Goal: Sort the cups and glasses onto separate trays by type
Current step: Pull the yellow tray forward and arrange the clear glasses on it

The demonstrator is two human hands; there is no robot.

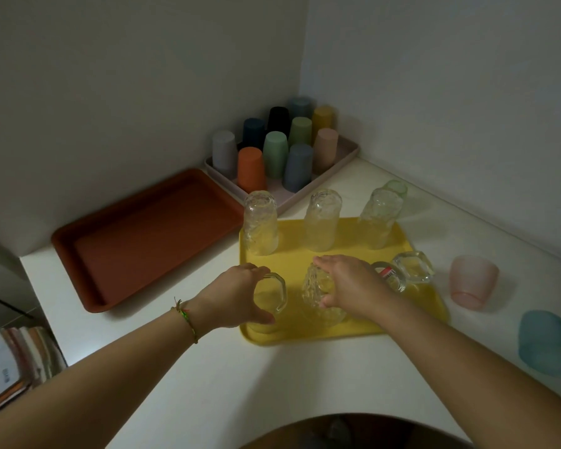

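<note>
Opaque coloured plastic cups (275, 153) stand sorted on the pale pink tray (350, 153). On the yellow plastic tray (292, 257), the left hand (240, 296) grips a clear faceted glass (274, 298) and the right hand (347, 286) a clear textured glass (314, 286). A frosted pink tumbler (473, 281) and a frosted blue tumbler (548, 345) sit unsorted on the white counter (208, 367).

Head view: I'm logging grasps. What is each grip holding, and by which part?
The left-hand grip holds a smooth clear glass round its upper sides. The right-hand grip holds a textured glass the same way. Both are over the yellow tray.
</note>
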